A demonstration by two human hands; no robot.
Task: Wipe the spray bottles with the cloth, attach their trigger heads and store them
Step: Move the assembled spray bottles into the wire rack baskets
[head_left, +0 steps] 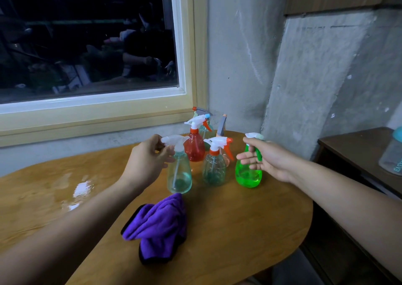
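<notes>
Several spray bottles with trigger heads stand together on the wooden table near the wall. My left hand curls its thumb and fingers round the white head and neck of the pale teal bottle. My right hand lies with straight fingers against the neck of the green bottle, the thumb by its white head. Between them stand a red bottle and a clear bottle with an orange collar. A crumpled purple cloth lies in front of the bottles, untouched.
Two more bottles with grey heads stand behind the group by the wall. A window frame runs along the back left. A dark cabinet with a plastic container stands past the table's right edge.
</notes>
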